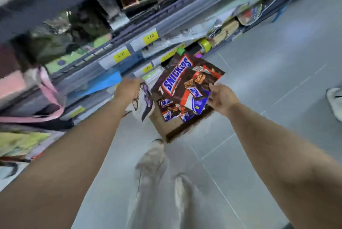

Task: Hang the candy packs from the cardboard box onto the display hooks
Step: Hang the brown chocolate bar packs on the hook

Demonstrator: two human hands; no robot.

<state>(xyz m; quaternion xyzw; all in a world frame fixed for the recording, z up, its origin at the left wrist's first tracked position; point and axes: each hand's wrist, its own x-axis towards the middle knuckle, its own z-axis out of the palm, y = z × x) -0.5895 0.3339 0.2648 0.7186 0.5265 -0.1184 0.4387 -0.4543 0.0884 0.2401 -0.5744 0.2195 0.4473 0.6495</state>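
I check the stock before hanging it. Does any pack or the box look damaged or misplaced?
No damage or spill shows through the blur. Only the white and purple pack seems to lean over the left edge of the cardboard box, beside the left hand.

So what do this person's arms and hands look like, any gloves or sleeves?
No gloves and no sleeves in view: the left forearm and right forearm are bare right to the picture's edge. The left hand and right hand are bare too. No watch, bracelet or ring shows, though the motion blur could hide something small.
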